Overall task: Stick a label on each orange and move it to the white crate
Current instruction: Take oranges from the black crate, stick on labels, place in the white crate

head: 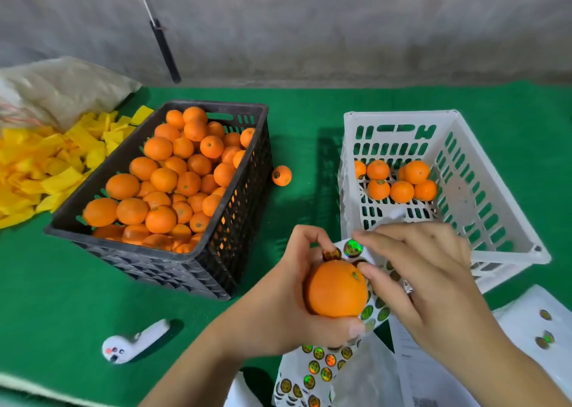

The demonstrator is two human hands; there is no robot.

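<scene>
- Fingers of the left hand (288, 286) curl around an orange (335, 289), with the thumb under it and the fingertips pinching the top edge of a sticker sheet (322, 366) behind the fruit.
- Right hand (427, 279) reaches in from the right, its forefinger and thumb closing on a label (353, 247) on that sheet, just above the orange.
- White crate (483, 190) lies beyond the hands, holding a few oranges at its far end.
- Black crate (247, 190) to the left is heaped with oranges; one labelled orange (281, 175) lies on the green mat (309, 134) just beside it.
- White controller (133, 341) rests near the left forearm; yellow scraps (46, 165) are piled at far left.
</scene>
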